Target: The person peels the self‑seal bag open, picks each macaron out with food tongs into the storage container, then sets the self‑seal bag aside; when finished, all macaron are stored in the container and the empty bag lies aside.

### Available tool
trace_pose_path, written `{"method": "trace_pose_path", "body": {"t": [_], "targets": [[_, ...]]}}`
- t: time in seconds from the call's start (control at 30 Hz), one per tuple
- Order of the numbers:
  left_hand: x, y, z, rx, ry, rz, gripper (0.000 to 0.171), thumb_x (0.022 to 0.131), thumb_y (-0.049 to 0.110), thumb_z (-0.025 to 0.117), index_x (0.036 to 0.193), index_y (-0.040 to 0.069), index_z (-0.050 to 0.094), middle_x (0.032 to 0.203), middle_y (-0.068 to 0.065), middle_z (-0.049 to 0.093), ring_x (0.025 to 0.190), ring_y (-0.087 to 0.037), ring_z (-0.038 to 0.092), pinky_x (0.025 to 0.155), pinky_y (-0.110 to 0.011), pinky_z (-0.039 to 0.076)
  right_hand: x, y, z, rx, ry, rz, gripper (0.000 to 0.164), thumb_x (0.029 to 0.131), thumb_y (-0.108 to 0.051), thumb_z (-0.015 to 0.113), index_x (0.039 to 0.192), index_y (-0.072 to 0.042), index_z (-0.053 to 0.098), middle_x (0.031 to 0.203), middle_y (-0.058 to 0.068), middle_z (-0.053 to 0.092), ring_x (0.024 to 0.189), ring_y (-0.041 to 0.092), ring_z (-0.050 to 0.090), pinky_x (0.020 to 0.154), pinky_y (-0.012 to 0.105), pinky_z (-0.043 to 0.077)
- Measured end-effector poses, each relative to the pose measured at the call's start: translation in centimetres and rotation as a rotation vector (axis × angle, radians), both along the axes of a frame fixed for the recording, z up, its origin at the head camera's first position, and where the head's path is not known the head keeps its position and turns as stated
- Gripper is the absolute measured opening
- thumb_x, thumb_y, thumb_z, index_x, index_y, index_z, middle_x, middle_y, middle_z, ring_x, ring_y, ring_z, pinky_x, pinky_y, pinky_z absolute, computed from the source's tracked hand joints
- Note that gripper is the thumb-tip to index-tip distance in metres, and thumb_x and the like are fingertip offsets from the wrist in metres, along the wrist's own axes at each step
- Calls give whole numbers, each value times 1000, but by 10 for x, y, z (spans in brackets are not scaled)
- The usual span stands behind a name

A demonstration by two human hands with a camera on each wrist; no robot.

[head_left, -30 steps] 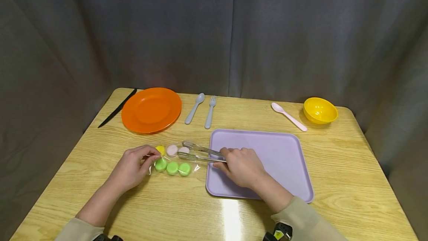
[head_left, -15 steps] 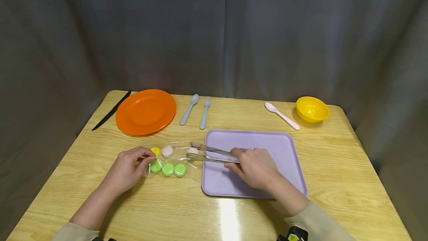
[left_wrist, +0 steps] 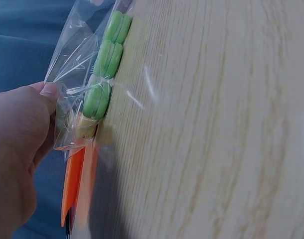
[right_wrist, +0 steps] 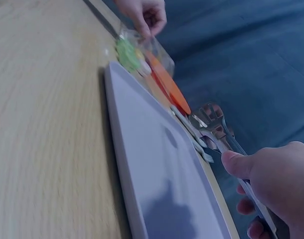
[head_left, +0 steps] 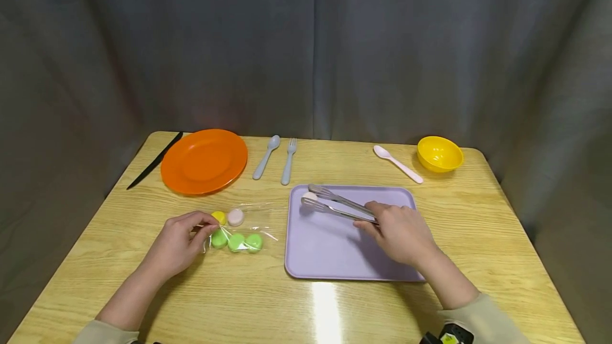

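My left hand (head_left: 184,240) pinches the clear plastic bag (left_wrist: 75,62) at its left end. Inside lie three green macarons (head_left: 236,242), a yellow macaron (head_left: 219,217) and a pale pink macaron (head_left: 236,217). Metal tongs (head_left: 341,213) are held in my right hand (head_left: 401,233), thumb on one arm and fingers on the other. Between their slotted tips sits another pale macaron (head_left: 309,195), partly covered, above the far left corner of the lilac tray (head_left: 330,259). In the right wrist view the tongs hang above the tray surface, casting a shadow.
An orange plate (head_left: 204,162) stands far left beside a black knife (head_left: 155,161). A grey spoon (head_left: 265,157) and grey fork (head_left: 289,161) lie behind the tray. Far right are a pink spoon (head_left: 398,164) and a yellow bowl (head_left: 440,154).
The tongs have drawn a pale macaron out of the bag's right end and carried it right, over the tray. My left hand keeps pinching the bag. The head view has shifted slightly.
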State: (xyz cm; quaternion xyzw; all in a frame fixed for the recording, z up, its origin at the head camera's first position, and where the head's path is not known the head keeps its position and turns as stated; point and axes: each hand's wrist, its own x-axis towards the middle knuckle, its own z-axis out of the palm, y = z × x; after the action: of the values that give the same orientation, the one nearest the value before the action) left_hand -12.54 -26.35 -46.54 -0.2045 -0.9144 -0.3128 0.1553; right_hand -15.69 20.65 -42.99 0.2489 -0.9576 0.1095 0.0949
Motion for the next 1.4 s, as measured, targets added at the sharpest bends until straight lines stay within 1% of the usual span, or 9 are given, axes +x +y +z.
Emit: {"method": "trace_pose_path", "body": {"t": [0.13,0.33,0.53,0.73,0.8,0.97,1.07,1.2,1.4], "targets": [[0,0,1,-9,6,6,20,94,-1,80,100,17,75,95,7,74,84,-8,68,75,-39,63,-3,12,-2,15,-20,-42,35,100,-51,71,90,-21,58,64,-6,50,59,18,56,45,40,40],[0,1,1,-12,3,5,19,94,-1,79,100,17,75,95,6,74,84,-8,68,75,-39,63,-6,21,-10,36,-36,-62,35,100,-51,71,91,-19,59,67,-5,54,61,20,59,47,43,43],[1,1,0,-7,-13,0,16,95,0,79,100,15,75,95,3,74,83,-8,68,74,-37,62,-9,21,-17,43,-42,-64,35,100,-51,70,92,-19,60,67,-4,54,58,18,54,46,40,40],[0,1,0,-11,-16,2,17,94,0,80,100,15,76,95,4,74,83,-8,68,74,-36,62,-10,15,-16,-9,-109,-83,40,99,-55,71,97,-17,63,63,-6,48,56,18,47,47,38,36],[0,1,0,-14,-15,5,18,94,0,80,100,16,76,95,4,74,83,-8,68,74,-36,62,-10,12,-14,-33,-106,-58,41,99,-57,71,97,-17,62,63,-7,45,57,17,46,49,37,37],[1,0,1,-21,-17,14,19,94,0,79,100,17,75,95,6,74,83,-8,67,74,-36,62,-5,0,-10,-69,-71,55,39,99,-58,71,90,-23,56,63,-12,43,57,11,44,52,35,37],[1,-1,2,-26,-21,20,19,94,0,80,100,18,75,95,9,73,83,-7,67,74,-36,62,-2,-8,-8,-87,-70,108,35,98,-55,72,92,-23,60,64,-14,43,57,9,44,52,33,37],[2,-1,3,-27,-29,26,19,94,1,80,100,18,75,95,11,72,84,-7,67,75,-37,62,1,-17,-6,-98,-66,151,26,98,-48,76,95,-23,68,66,-17,48,61,8,48,54,34,41],[1,0,2,-23,-26,22,19,94,0,80,100,17,75,94,9,73,82,-8,66,74,-37,61,-1,-27,-9,-72,-49,187,19,97,-42,78,91,-25,72,70,-19,55,63,8,54,56,36,45]]}}
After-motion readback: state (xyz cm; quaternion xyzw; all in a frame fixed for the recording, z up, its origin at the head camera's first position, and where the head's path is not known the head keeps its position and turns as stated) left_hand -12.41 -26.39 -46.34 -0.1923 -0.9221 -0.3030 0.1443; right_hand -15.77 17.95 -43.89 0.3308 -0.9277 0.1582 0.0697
